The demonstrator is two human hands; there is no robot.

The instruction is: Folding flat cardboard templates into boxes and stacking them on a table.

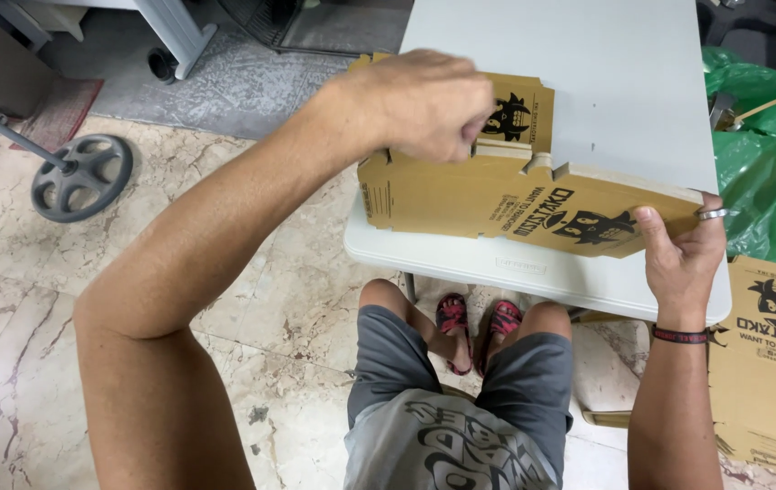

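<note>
White table [624,82] up top, green plastic bags [765,172] right, flat cardboard stack [769,363] beside them, grey wheel [81,177] on marble floor [252,318].

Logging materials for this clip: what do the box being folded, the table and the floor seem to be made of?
Box: brown corrugated cardboard, matte, black print, raw cut edges.
Table: likely moulded plastic, pale grey, dull, rounded rim.
Floor: polished stone-like tiles, beige with veining, possibly marble.
</note>
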